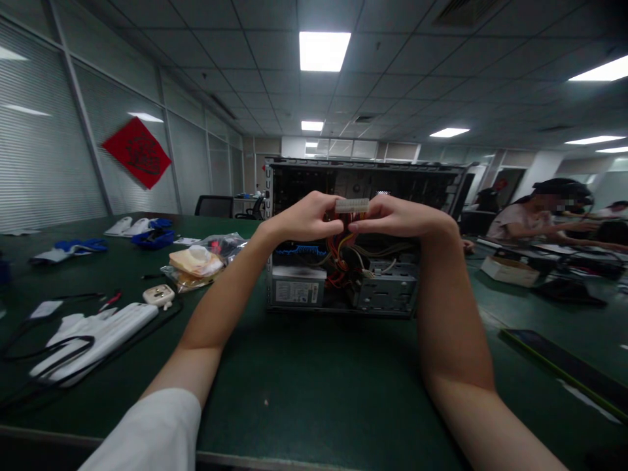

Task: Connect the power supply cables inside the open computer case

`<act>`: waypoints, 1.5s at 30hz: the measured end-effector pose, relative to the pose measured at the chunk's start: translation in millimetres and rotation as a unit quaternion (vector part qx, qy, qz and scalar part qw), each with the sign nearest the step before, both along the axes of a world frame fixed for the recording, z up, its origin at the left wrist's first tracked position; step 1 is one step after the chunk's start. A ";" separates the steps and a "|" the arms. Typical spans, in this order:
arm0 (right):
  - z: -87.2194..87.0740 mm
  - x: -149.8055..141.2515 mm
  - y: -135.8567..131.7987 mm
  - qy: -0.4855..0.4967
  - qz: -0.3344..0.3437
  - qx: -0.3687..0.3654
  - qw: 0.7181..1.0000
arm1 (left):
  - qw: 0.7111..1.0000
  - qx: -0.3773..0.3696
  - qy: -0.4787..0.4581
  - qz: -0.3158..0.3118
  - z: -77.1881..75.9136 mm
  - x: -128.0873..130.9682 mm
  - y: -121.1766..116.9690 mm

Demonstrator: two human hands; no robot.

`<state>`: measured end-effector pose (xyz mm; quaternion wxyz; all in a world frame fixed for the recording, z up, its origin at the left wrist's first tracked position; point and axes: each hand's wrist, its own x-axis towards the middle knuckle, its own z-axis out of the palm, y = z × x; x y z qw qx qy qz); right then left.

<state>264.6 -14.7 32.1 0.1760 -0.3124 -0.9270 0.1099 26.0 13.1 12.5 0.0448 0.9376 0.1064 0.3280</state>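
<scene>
Between my two hands is a wide white power connector (352, 206), with a bundle of red, yellow and orange wires (337, 252) hanging below it. My left hand (314, 214) pinches its left end; my right hand (400, 216) has thumb and fingers closed at its right end and the wires. Just behind stands an open computer case (269, 229), its inside facing me. In its lower left sits a silver power supply (298, 288) with a label, and at lower right a grey metal drive cage (385, 291). My hands hide part of the dark interior.
On the green table (314, 379) to the left lie a white power strip (108, 340) with black cables, a small beige case (158, 296), plastic bags (196, 261) and blue-and-white gloves (152, 237). At right are a dark flat green-edged object (564, 366), a cardboard box (509, 269) and a seated person (515, 219).
</scene>
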 end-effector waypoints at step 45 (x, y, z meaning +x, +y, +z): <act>-59.8 -123.2 62.6 -0.057 -0.307 0.185 0.932 | 0.943 -0.114 0.306 -0.061 57.3 -116.5 -116.7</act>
